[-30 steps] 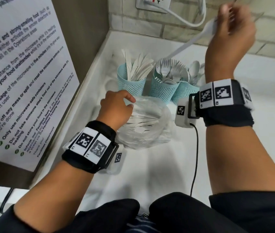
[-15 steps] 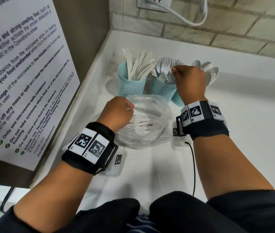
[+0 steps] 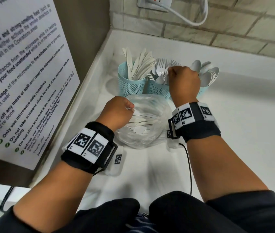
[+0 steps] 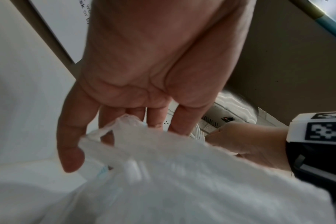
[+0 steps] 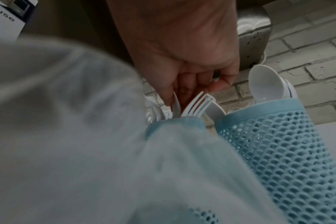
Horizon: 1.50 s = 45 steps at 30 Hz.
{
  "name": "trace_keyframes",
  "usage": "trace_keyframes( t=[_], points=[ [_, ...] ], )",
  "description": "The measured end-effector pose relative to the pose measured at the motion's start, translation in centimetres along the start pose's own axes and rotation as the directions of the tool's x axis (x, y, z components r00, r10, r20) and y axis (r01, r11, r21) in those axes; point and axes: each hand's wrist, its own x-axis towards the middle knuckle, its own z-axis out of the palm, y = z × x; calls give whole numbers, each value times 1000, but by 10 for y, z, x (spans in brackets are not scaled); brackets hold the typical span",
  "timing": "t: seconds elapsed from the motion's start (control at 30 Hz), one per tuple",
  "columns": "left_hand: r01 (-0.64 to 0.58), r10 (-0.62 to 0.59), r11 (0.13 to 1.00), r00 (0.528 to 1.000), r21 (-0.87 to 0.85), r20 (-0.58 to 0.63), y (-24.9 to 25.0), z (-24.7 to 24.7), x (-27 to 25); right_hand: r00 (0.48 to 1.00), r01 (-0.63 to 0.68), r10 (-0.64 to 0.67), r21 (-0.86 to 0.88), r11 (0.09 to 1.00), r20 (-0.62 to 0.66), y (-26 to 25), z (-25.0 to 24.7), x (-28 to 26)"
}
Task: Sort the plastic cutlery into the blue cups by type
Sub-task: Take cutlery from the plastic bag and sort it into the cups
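Three blue mesh cups stand in the corner: a knife cup (image 3: 130,84), a fork cup (image 3: 158,91) and a spoon cup (image 5: 278,151). My right hand (image 3: 182,79) hovers over the fork cup (image 5: 175,124), fingers curled. In the right wrist view its thumb and fingers (image 5: 184,97) pinch a white fork (image 5: 175,104) among the standing forks (image 5: 196,106). My left hand (image 3: 118,113) grips the rim of a clear plastic bag (image 3: 143,132) that holds more white cutlery. The bag edge (image 4: 125,121) passes between the thumb and fingers of my left hand (image 4: 109,136).
A grey appliance with a printed notice (image 3: 24,73) walls off the left side. A brick wall (image 3: 217,31) with a socket and white cable (image 3: 188,19) closes the back. A black cable (image 3: 189,165) runs over the white counter (image 3: 242,148).
My right hand came down from high near the wall, carrying a white utensil, to the fork cup, where it has stayed for the last half second. The left hand kept its hold on the bag.
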Motion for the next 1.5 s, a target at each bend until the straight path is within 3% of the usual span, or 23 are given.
trace_keyframes(
  t=[0.2,0.3,0.33,0.37,0.4,0.43,0.47,0.5,0.53,0.57,0.6,0.8,1.27,1.5],
  points=[
    [-6,6,1000,1000,2,10,-1,-1,0,1000,-17,17,20,1000,-11,1,-3,2],
    [-6,6,1000,1000,6,15,-1,0,0,956,159,-100,204,966,-275,-10,-16,-3],
    [-5,5,1000,1000,8,12,-1,0,0,945,241,-149,308,921,-292,-16,-22,-5],
    [-8,8,1000,1000,10,6,-1,1,1,962,262,-205,400,878,-182,-21,-29,-7],
    [-16,16,1000,1000,12,-3,-1,1,1,964,206,-261,459,864,59,-28,-38,-11],
    [-25,25,1000,1000,8,-15,-1,2,1,879,118,-297,434,893,372,-36,-44,-15],
    [-36,36,999,999,1,-29,0,2,1,718,82,-286,330,940,634,-41,-45,-20],
    [-47,47,999,998,-5,-42,0,3,1,561,137,-240,197,971,792,-45,-40,-25],
    [-57,56,998,997,-8,-50,1,3,1,472,239,-190,83,968,861,-48,-31,-32],
    [-61,60,998,997,-16,-50,2,3,1,436,333,-164,10,943,885,-50,-21,-40],
    [-64,63,998,997,-27,-47,3,3,1,427,380,-158,-18,925,891,-51,-10,-48],
    [-90,89,996,995,-14,-53,-1,-5,-2,401,360,-121,-34,932,908,-40,21,-64],
    [-134,132,989,991,61,32,2,-18,-9,438,252,-156,45,967,885,-32,13,-61],
    [-126,123,990,991,68,45,3,-18,-9,518,283,-212,67,957,828,-29,9,-54]
  ],
)
